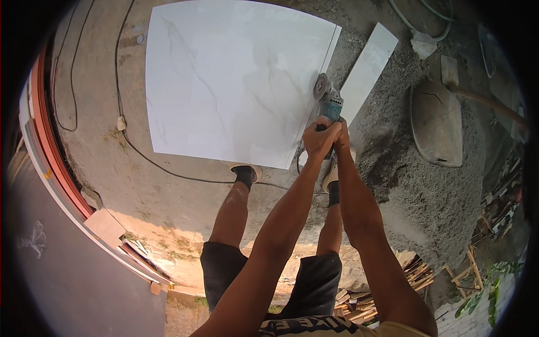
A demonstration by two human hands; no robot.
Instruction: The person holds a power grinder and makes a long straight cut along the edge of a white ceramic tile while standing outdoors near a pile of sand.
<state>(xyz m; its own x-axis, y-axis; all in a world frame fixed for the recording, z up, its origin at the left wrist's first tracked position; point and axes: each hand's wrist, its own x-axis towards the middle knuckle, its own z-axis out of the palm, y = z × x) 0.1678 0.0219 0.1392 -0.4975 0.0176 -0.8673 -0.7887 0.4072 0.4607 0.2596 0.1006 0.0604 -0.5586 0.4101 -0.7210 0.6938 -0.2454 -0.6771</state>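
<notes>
While the left grip (319, 136) and right grip (342, 136) clasp the grinder (331, 104), its round disc (320, 87) stands over a glossy, veined slab (230, 84).

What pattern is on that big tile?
The large tile is white with faint greyish, marble-like veins; the head view shows it best.

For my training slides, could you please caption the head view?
Both hands grip a teal angle grinder, its disc near the right edge of a large white marbled tile.

Grey ground (101, 140) — partly sunlit.
</notes>
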